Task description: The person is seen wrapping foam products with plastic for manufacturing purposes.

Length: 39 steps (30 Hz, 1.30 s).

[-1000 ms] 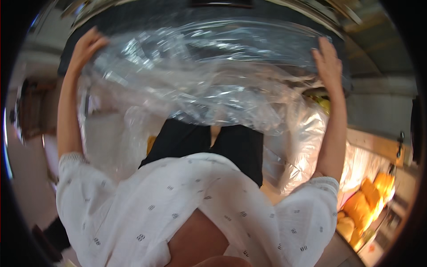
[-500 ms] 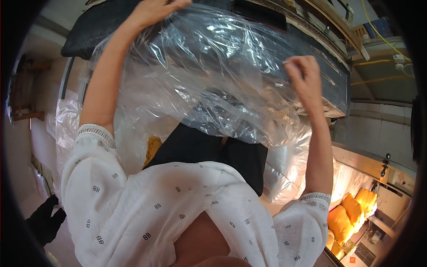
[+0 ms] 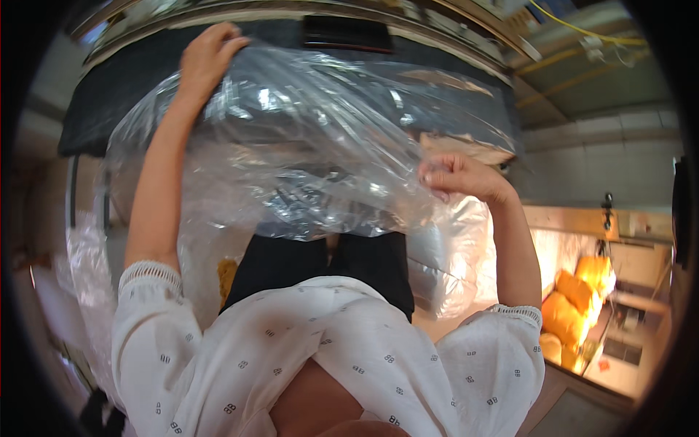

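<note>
A wide, crinkled clear plastic sheet (image 3: 291, 146) lies over the dark-covered worktable (image 3: 138, 80) and drapes across its near edge above my lap. At the sheet's far left corner, my left hand (image 3: 210, 60) is closed on the plastic, arm stretched forward. My right hand (image 3: 462, 178) pinches the sheet's right edge near the table's front, pulling folds taut between the two hands. The right fingertips are bent inward, with plastic running into them.
A dark rectangular object (image 3: 348, 34) sits at the table's back. Brown paper (image 3: 466, 148) lies at its right end. More plastic (image 3: 462, 247) bulges beside my right leg. Yellow bundles (image 3: 575, 306) are stacked at the lower right. A yellow cable (image 3: 582, 33) hangs at upper right.
My right hand has come down and left, from above the table to a pinch on the sheet's edge. The sheet has been drawn into diagonal folds. The view has shifted.
</note>
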{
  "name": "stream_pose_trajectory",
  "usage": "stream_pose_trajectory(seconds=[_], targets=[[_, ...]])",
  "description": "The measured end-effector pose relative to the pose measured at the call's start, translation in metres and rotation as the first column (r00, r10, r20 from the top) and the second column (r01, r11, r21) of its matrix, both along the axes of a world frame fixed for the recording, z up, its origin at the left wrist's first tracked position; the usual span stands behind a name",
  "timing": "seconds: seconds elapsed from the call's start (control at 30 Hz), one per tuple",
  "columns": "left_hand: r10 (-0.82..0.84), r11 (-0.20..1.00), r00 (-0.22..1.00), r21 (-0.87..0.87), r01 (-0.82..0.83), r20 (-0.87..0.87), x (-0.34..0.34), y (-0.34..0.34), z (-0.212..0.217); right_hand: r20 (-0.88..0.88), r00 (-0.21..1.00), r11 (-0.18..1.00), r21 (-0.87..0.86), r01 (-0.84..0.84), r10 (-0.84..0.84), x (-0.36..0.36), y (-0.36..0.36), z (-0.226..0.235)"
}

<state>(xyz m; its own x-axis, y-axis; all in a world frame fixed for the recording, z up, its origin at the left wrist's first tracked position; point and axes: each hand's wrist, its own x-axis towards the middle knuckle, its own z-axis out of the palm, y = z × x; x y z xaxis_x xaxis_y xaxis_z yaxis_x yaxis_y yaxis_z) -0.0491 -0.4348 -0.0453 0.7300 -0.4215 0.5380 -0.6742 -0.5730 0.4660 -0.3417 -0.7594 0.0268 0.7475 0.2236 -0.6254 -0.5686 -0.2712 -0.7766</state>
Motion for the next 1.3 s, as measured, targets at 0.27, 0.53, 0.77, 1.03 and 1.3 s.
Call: stream_pose_trajectory(seconds=[0.27,0.53,0.77,1.03,1.3], targets=[[0.044,0.998,0.995,0.045,-0.04,-0.086,-0.003,-0.011,0.006,0.701,0.677,0.536,-0.491,0.687,-0.226,-0.076,-0.119,0.026],[0.021,0.999,0.995,0.041,-0.017,-0.094,-0.006,-0.019,0.009,0.818,0.279,0.369,-0.089,0.925,-0.503,-0.014,-0.19,-0.039],[0.027,0.999,0.988,0.037,-0.022,-0.153,-0.009,-0.014,0.013,0.79,0.604,0.152,-0.587,0.795,-0.106,-0.005,-0.175,-0.053],[0.061,0.961,0.991,-0.262,-0.092,-0.123,-0.047,0.006,0.022,0.672,0.734,0.071,-0.741,0.668,0.099,0.011,-0.188,-0.042],[-0.103,0.994,0.994,0.024,0.102,0.037,-0.121,0.064,0.021,0.818,0.567,0.581,-0.418,0.699,-0.094,0.035,-0.274,-0.08]])
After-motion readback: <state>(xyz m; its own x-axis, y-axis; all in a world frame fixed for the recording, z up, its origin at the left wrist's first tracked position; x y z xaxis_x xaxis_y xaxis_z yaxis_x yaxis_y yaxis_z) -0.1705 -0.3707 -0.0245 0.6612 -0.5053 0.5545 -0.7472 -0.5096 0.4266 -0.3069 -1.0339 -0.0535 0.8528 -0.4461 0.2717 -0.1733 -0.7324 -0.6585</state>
